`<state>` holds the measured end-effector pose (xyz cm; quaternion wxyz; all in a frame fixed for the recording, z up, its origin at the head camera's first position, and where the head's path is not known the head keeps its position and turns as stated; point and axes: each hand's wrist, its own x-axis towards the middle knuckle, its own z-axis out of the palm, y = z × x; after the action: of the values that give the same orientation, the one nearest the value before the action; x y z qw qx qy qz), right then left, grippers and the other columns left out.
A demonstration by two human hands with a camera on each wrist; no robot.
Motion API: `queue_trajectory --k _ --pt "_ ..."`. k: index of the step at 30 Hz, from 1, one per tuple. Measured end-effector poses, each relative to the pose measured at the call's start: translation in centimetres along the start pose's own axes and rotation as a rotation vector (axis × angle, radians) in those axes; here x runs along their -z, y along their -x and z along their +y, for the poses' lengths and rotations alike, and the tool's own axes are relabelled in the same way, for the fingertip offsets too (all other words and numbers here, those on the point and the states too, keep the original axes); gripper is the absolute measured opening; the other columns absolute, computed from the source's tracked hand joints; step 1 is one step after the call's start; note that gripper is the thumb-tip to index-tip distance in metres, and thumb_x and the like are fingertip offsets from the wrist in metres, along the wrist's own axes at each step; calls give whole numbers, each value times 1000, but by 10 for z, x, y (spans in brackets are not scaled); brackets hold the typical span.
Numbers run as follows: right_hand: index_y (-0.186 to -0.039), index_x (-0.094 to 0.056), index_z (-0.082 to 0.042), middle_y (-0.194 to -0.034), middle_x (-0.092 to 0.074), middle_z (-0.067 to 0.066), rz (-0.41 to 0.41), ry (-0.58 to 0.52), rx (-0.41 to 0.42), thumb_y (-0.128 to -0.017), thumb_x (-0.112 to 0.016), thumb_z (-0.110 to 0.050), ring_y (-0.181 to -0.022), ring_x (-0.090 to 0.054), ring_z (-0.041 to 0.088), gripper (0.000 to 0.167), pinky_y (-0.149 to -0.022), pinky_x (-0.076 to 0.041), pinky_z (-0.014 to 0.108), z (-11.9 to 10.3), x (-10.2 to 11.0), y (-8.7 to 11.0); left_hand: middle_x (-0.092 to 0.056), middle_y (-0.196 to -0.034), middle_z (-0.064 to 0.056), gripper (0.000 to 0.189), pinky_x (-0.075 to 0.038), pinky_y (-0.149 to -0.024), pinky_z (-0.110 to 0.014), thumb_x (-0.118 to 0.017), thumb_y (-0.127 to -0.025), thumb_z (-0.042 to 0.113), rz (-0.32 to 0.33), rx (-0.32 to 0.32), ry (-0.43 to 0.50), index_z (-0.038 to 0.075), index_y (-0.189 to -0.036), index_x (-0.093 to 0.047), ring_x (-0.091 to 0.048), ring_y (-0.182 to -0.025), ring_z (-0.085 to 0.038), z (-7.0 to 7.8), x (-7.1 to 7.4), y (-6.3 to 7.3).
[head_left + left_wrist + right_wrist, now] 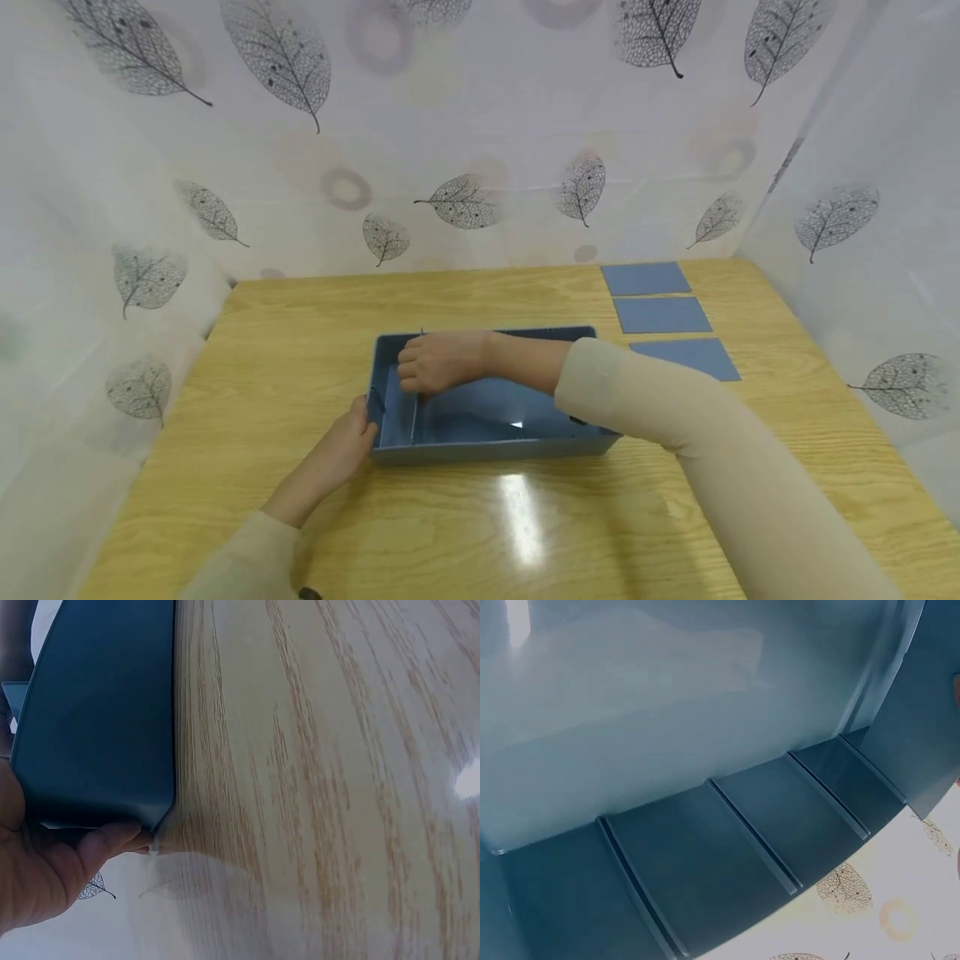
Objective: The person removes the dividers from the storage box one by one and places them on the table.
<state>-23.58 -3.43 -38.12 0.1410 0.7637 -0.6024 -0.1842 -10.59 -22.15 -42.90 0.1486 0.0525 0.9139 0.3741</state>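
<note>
A long, open blue plastic box (495,452) sits on the wooden table. My left hand (348,437) grips its left end wall; in the left wrist view, the thumb (112,838) lies near the lower corner of the box. My right hand (446,360) reaches inside towards the left end, fingers curled, pinching a thin blue divider panel (915,727). This panel stands across the box at the grooved long wall (682,855), and one corner pokes above the rim in the left wrist view. In the right wrist view, only slivers of the fingers show at the right edge.
Three flat blue panels lie in a column at the back right: a far one (645,279), a middle one (662,315) and a near one (701,357), which the right sleeve (637,392) partly covers. A leaf-patterned curtain (487,108) encloses the table's back and sides.
</note>
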Motion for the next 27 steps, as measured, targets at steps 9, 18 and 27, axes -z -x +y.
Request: queue_trajectory --k 9,18,27 --pt "-99 -63 -12 -95 -65 1 52 4 16 -95 -48 -35 -84 -55 18 28 -80 -46 29 6 11 3 -50 -122 -39 39 -48 -80 -44 -31 -96 4 5 -16 -11 -16 -130 -27 -56 -103 -34 0 -1 -1" --pt "-98 -64 -10 -96 -65 3 57 25 26 -99 -44 -22 -87 -56 18 22 -79 -47 28 10 21 5 -47 -126 -39 37 -44 -93 -53 -31 -97 4 6 -29 15 -14 -130 -28 -49 -118 -45 -1 -1 1" --pt "-97 -62 -7 -91 -63 5 95 49 53 -96 -40 -7 -84 -55 20 22 -82 -47 32 14 27 7 -52 -119 -36 39 -48 -76 -41 -32 -97 4 2 2 -8 -15 -130 -27 -57 -95 -30 -1 0 0"
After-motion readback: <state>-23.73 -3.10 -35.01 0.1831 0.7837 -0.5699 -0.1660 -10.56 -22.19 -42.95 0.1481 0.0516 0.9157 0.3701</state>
